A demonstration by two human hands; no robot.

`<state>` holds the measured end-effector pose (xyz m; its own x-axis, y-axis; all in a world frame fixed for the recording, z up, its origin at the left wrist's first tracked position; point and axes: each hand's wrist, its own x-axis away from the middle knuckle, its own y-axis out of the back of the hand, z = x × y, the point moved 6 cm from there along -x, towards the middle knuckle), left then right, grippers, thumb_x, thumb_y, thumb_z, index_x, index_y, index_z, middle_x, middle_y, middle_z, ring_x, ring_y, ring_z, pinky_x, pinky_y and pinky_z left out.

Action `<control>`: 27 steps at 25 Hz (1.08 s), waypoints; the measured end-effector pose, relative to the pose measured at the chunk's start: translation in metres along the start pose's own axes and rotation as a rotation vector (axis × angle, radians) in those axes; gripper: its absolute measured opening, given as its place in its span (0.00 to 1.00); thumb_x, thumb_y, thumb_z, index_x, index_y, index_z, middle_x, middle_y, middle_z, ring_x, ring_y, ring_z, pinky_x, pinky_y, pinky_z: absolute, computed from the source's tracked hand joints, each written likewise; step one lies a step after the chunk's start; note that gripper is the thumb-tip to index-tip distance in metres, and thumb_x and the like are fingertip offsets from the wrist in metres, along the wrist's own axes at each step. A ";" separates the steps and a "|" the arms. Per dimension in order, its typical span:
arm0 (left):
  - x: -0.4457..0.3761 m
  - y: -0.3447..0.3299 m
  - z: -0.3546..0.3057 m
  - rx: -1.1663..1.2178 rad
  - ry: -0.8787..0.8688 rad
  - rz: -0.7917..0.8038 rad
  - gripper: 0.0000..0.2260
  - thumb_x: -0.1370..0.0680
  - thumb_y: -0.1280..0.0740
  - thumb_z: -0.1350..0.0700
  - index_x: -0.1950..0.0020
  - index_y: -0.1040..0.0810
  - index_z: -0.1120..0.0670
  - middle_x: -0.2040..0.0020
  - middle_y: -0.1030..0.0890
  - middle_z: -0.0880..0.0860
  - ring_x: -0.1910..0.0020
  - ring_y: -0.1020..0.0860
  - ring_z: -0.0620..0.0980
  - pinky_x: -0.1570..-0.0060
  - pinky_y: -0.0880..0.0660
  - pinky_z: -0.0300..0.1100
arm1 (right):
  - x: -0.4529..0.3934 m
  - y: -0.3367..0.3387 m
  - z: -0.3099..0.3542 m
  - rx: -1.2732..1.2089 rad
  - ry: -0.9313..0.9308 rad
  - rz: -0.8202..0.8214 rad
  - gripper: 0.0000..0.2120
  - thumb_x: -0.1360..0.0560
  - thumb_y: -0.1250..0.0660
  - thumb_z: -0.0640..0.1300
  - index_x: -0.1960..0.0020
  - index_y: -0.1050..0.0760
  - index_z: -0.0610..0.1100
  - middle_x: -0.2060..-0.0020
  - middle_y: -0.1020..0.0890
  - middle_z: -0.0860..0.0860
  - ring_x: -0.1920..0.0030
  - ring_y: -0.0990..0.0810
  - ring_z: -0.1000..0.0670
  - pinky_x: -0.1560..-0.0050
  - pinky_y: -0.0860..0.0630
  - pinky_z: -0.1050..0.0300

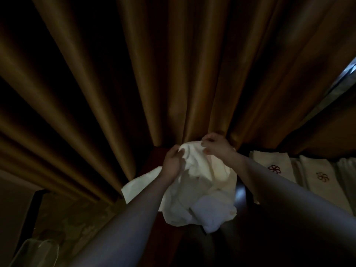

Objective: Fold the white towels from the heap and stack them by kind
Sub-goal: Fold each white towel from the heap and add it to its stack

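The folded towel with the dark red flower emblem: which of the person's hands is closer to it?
Right. The right hand grips the crumpled white towel just left of the emblem towel; the left hand holds the crumpled towel's other side, farther away.

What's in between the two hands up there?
In the head view, a bunched-up edge of the white towel stretches between the left hand and the right hand. Both hands pinch it, with the brown curtain behind.

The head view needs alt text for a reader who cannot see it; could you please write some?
Two bare hands, left hand and right hand, grip a crumpled white towel at its top edge, before brown curtains. Folded towels with embroidered emblems lie to the right.
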<state>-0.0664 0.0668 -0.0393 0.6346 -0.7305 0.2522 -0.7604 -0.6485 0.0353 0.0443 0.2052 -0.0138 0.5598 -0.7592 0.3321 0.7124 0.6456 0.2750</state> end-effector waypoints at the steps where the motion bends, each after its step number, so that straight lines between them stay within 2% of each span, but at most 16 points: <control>1: -0.004 0.004 0.001 0.051 0.075 -0.031 0.06 0.19 0.39 0.59 0.53 0.23 0.58 0.59 0.22 0.55 0.59 0.23 0.47 0.54 0.26 0.41 | 0.002 -0.006 -0.005 -0.050 0.009 0.025 0.09 0.26 0.31 0.41 0.46 0.24 0.44 0.45 0.22 0.45 0.49 0.20 0.46 0.49 0.21 0.54; 3: -0.008 0.008 0.005 0.132 0.195 -0.048 0.10 0.20 0.39 0.58 0.46 0.21 0.61 0.52 0.19 0.60 0.52 0.21 0.57 0.46 0.25 0.50 | 0.008 -0.015 -0.007 -0.074 0.084 0.057 0.09 0.26 0.30 0.41 0.46 0.24 0.43 0.48 0.21 0.46 0.47 0.20 0.44 0.47 0.21 0.53; 4: -0.008 0.007 0.006 0.181 0.229 -0.030 0.12 0.20 0.39 0.58 0.44 0.21 0.62 0.49 0.19 0.62 0.49 0.21 0.60 0.45 0.25 0.52 | 0.011 -0.020 -0.007 -0.070 0.132 0.072 0.09 0.26 0.29 0.41 0.47 0.23 0.43 0.50 0.20 0.47 0.47 0.20 0.45 0.46 0.21 0.53; 7: -0.009 0.005 -0.002 0.288 0.199 0.039 0.12 0.20 0.36 0.58 0.43 0.20 0.64 0.47 0.18 0.65 0.50 0.19 0.61 0.48 0.22 0.51 | 0.021 -0.032 -0.001 -0.090 0.203 0.183 0.13 0.29 0.26 0.45 0.46 0.21 0.45 0.50 0.18 0.52 0.46 0.20 0.52 0.47 0.23 0.58; 9: -0.014 0.005 -0.008 0.339 0.171 0.081 0.13 0.22 0.33 0.55 0.42 0.20 0.62 0.47 0.18 0.66 0.48 0.19 0.63 0.46 0.23 0.55 | 0.023 -0.036 0.004 -0.076 0.201 0.216 0.18 0.30 0.25 0.45 0.42 0.23 0.46 0.48 0.18 0.54 0.47 0.20 0.56 0.50 0.23 0.60; 12: -0.022 0.003 -0.013 0.329 0.168 0.070 0.13 0.22 0.33 0.54 0.42 0.20 0.61 0.46 0.19 0.65 0.45 0.20 0.63 0.43 0.24 0.57 | 0.019 -0.029 0.010 -0.092 0.215 0.160 0.15 0.27 0.27 0.43 0.42 0.22 0.43 0.50 0.18 0.50 0.50 0.20 0.53 0.53 0.24 0.59; 15: -0.021 0.003 -0.029 0.147 0.023 -0.058 0.08 0.22 0.32 0.55 0.45 0.21 0.57 0.47 0.18 0.60 0.46 0.20 0.57 0.43 0.24 0.53 | 0.013 -0.019 0.012 -0.166 0.157 0.122 0.06 0.24 0.32 0.44 0.48 0.20 0.45 0.52 0.17 0.49 0.51 0.19 0.49 0.49 0.22 0.54; 18: -0.008 -0.004 -0.057 -0.117 -0.310 -0.080 0.07 0.22 0.32 0.55 0.46 0.22 0.55 0.49 0.21 0.55 0.51 0.22 0.43 0.50 0.24 0.37 | 0.013 -0.012 0.023 -0.174 0.124 0.102 0.05 0.23 0.35 0.44 0.54 0.20 0.46 0.56 0.17 0.49 0.53 0.19 0.49 0.51 0.24 0.52; 20: 0.004 -0.010 -0.066 -0.264 -0.421 -0.091 0.07 0.23 0.31 0.50 0.49 0.20 0.51 0.51 0.24 0.51 0.54 0.25 0.37 0.53 0.29 0.27 | 0.012 -0.006 0.030 -0.166 0.094 0.082 0.06 0.24 0.36 0.44 0.54 0.20 0.46 0.57 0.17 0.48 0.53 0.19 0.48 0.51 0.23 0.52; 23: 0.010 -0.014 -0.069 -0.374 -0.452 -0.091 0.12 0.27 0.27 0.46 0.47 0.18 0.50 0.55 0.24 0.48 0.57 0.25 0.39 0.58 0.28 0.29 | 0.012 0.000 0.035 -0.197 0.023 0.106 0.06 0.27 0.31 0.45 0.54 0.18 0.45 0.57 0.16 0.47 0.52 0.18 0.46 0.50 0.21 0.51; 25: 0.007 -0.014 -0.070 -0.472 -0.510 -0.085 0.11 0.25 0.29 0.47 0.47 0.17 0.51 0.58 0.22 0.48 0.60 0.24 0.40 0.58 0.25 0.36 | 0.013 0.005 0.037 -0.168 0.015 0.124 0.09 0.30 0.28 0.46 0.51 0.17 0.45 0.54 0.16 0.46 0.50 0.18 0.45 0.46 0.21 0.49; 27: 0.008 -0.014 -0.073 -0.515 -0.539 -0.078 0.09 0.23 0.32 0.49 0.48 0.16 0.52 0.58 0.21 0.49 0.59 0.23 0.42 0.56 0.23 0.44 | 0.019 0.007 0.041 -0.165 0.030 0.140 0.08 0.29 0.28 0.45 0.52 0.17 0.44 0.54 0.16 0.45 0.50 0.18 0.46 0.48 0.22 0.51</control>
<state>-0.0609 0.0856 0.0330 0.5683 -0.7759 -0.2738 -0.5945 -0.6173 0.5153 0.0431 0.1987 0.0315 0.6689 -0.6668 0.3286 0.6850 0.7246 0.0758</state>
